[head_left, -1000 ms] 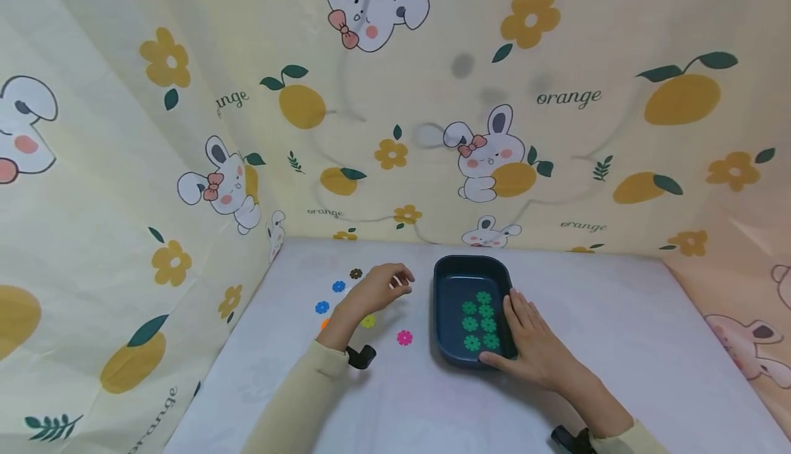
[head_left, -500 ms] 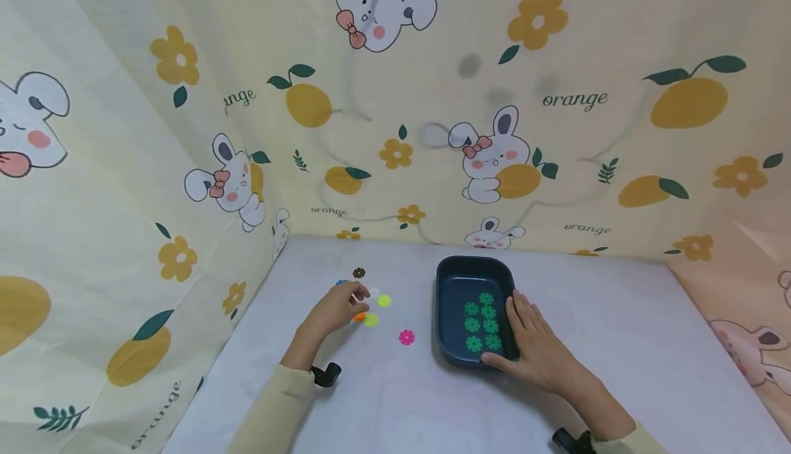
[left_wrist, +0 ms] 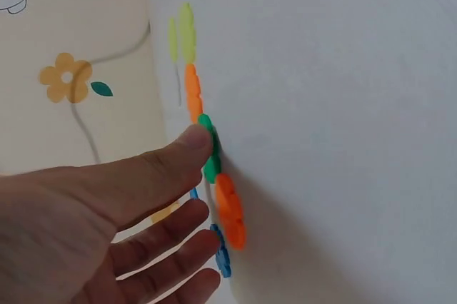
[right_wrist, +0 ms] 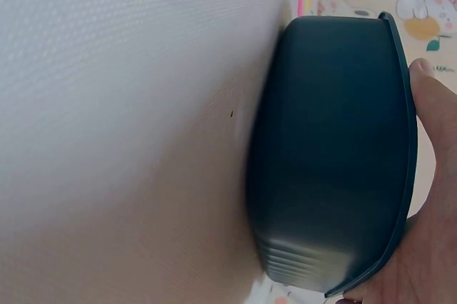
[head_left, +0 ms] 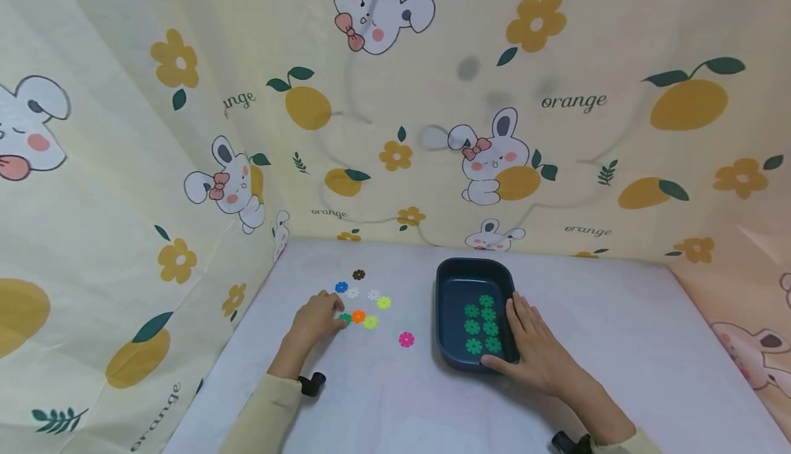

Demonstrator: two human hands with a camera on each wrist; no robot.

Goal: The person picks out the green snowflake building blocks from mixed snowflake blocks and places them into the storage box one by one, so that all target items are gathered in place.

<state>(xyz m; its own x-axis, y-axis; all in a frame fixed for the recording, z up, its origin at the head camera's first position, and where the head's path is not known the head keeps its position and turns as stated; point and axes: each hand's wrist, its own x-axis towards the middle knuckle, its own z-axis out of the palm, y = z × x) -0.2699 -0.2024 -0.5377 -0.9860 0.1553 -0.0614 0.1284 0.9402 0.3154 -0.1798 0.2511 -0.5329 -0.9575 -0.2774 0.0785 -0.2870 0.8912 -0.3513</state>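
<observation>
My left hand (head_left: 315, 318), fingers loosely bent, is over the left group of flower-shaped plastic discs. In the left wrist view its thumb tip touches a green flower disc (left_wrist: 210, 148) on the table; the index finger is mostly hidden. Beside that disc in the head view lie an orange flower disc (head_left: 358, 316) and a yellow-green flower disc (head_left: 371, 322). My right hand (head_left: 537, 347) rests with straight fingers along the right side of a dark blue plastic box (head_left: 449, 356), thumb at its near corner. Several green flower discs (head_left: 472, 327) lie inside the box.
Around the left hand are a blue disc (head_left: 341, 287), a brown disc (head_left: 358, 275), white discs (head_left: 373, 294) and another yellow disc (head_left: 384, 302). A pink disc (head_left: 406, 339) lies nearer the box. A printed cloth (head_left: 432, 165) hangs behind the white table (head_left: 395, 399).
The left hand has moved left and nearer, away from the box side, down to the green disc among the loose pieces. The right hand has stayed at the box.
</observation>
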